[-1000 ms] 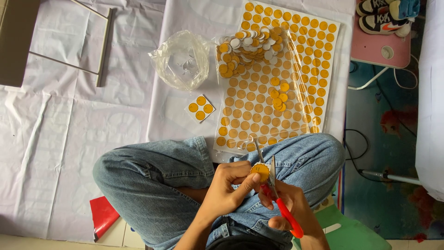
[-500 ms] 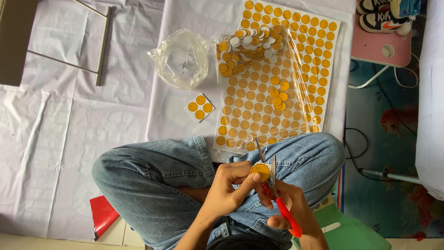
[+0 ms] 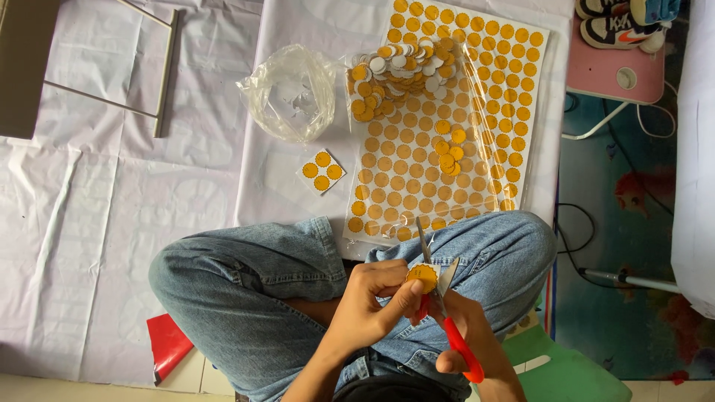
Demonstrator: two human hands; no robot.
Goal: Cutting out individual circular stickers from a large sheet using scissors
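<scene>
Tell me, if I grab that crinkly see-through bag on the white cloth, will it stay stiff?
Probably not. The clear plastic bag looks thin and crumpled, so it would likely flop and sag. It seems nearly empty, so it is probably very light, and may slide easily on the white cloth.

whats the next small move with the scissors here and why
Probably close the scissors a little and turn the disc with the left hand: the blades are open around the disc's edge, and the right hand grips the red handles.

Glossy clear plastic bag, matt paper sticker sheet, denim jeans, red-handled metal scissors
</scene>
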